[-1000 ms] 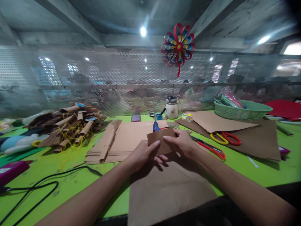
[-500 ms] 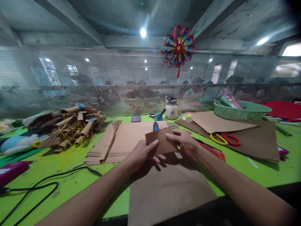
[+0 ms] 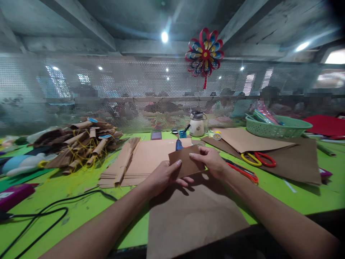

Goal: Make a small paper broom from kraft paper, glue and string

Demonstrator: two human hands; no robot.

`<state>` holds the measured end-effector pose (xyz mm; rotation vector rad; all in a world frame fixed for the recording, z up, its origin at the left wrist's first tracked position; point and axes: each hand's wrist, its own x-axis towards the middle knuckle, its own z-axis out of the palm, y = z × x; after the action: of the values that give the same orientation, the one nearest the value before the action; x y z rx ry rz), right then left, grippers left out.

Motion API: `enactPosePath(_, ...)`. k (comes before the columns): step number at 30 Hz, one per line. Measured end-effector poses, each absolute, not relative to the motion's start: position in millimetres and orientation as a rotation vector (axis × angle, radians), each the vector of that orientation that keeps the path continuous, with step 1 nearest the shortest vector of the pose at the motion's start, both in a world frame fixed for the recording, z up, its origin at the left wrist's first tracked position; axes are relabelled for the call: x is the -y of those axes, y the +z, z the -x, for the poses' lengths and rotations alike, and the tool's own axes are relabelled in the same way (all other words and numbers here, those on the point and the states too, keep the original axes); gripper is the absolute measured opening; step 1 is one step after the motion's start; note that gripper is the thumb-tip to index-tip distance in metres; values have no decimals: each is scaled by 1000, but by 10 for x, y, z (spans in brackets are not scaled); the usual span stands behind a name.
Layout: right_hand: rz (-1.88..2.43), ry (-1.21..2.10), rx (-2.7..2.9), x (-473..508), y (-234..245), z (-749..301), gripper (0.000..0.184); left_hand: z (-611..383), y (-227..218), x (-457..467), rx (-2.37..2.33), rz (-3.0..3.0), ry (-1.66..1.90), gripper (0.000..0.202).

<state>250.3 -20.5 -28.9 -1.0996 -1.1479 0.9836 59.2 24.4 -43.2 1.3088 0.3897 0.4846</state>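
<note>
A small brown paper piece [image 3: 186, 161] is held up over the table between both my hands. My left hand [image 3: 163, 175] pinches its lower left edge, thumb on top. My right hand [image 3: 211, 161] grips its right edge with the fingers curled over it. Below them a large brown paper sheet [image 3: 188, 216] lies flat on the green table [image 3: 67, 201], reaching the near edge.
A stack of tan paper with pleated strips [image 3: 129, 162] lies left of centre. A heap of folded brown paper bundles [image 3: 81, 142] sits further left. Scissors [image 3: 258, 158], red-handled pliers [image 3: 242, 171], a jar [image 3: 196, 124], a green basket [image 3: 277, 126] and black cables [image 3: 48, 212] surround the work spot.
The paper piece has tilted and shifted slightly between my hands. Both hands stay in nearly the same place.
</note>
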Motion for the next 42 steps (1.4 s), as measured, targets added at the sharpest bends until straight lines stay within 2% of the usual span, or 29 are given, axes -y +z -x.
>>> enactPosePath(9, 1079, 1010, 1190, 218, -277, -2521, 27, -587, -430, -253, -382, -1291, 486, 46)
enactPosePath(15, 1122, 1189, 1288, 243, -253, -2574, 26, -579, -436, -300, -451, -1331, 541, 46)
enactPosePath(19, 1179, 1105, 1336, 215, -274, -2600, 19, -588, -428, -307, -503, -1330, 566, 45)
enactPosePath(27, 1158, 1014, 1322, 153, -309, -2587, 27, -592, -409, -319, -461, -1201, 599, 42)
enactPosePath(33, 1135, 1073, 1373, 148, -305, -2669, 25, -579, -382, -338, -470, -1164, 691, 39)
enactPosePath(42, 1154, 1121, 1348, 130, -291, -2710, 43, -543, -356, -363, -607, -1334, 769, 37)
